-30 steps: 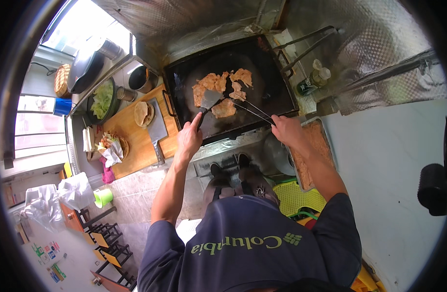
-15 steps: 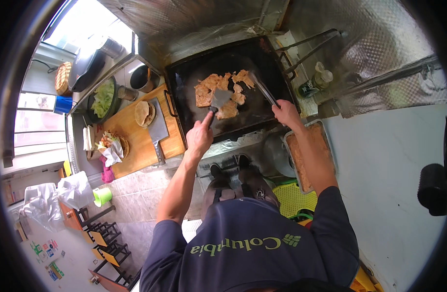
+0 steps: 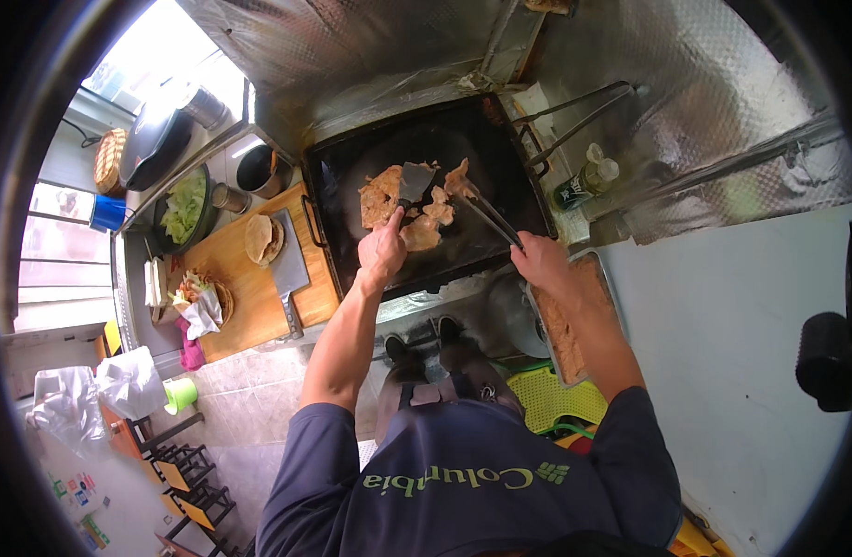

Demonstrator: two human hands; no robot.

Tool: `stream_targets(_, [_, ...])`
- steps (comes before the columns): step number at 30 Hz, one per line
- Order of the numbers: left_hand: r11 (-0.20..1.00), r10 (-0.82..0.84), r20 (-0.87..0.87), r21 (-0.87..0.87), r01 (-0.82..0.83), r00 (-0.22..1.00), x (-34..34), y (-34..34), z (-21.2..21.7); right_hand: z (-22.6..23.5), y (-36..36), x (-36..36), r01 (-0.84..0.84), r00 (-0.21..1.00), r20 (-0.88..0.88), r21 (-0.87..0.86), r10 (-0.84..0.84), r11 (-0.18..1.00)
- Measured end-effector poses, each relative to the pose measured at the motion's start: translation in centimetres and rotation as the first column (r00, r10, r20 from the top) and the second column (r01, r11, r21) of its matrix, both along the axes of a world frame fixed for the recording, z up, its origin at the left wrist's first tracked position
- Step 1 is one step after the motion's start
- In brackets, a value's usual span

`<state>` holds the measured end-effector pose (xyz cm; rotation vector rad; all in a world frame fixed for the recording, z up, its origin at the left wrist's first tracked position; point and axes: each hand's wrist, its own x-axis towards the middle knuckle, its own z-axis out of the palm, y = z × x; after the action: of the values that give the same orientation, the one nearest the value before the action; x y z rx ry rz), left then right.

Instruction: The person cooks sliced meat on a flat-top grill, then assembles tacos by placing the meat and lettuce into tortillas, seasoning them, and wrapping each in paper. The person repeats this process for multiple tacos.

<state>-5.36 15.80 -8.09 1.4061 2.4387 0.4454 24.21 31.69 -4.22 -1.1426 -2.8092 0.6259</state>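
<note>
A black flat griddle [image 3: 463, 139] carries several pieces of browned meat [image 3: 381, 195]. My left hand [image 3: 381, 252] grips a metal spatula [image 3: 413, 182] whose blade rests on the meat. My right hand [image 3: 540, 260] holds metal tongs [image 3: 486, 218] that reach left to a meat piece [image 3: 458, 178] near the griddle's middle. Both forearms come up from the lower edge.
Left of the griddle lies a wooden cutting board [image 3: 245, 297] with a cleaver [image 3: 288, 269], flatbreads [image 3: 262, 238] and a wrapped sandwich [image 3: 197, 295]. A bowl of lettuce [image 3: 184, 209] sits behind. A tray of raw meat [image 3: 560, 330] is at my right. A green bottle [image 3: 584, 181] stands by the griddle.
Both hands have moved farther over the griddle. The spatula now lies on the upper meat pieces and the tongs have shifted to the piece at the pile's right.
</note>
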Motion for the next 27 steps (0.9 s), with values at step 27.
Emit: stream_targets(27, [0.89, 0.339, 0.849, -0.149, -0.432, 0.405, 12.3, -14.5, -9.2, 1.8, -1.4, -13.0, -0.176, 0.982, -0.053, 0.078, 0.181, 0.981])
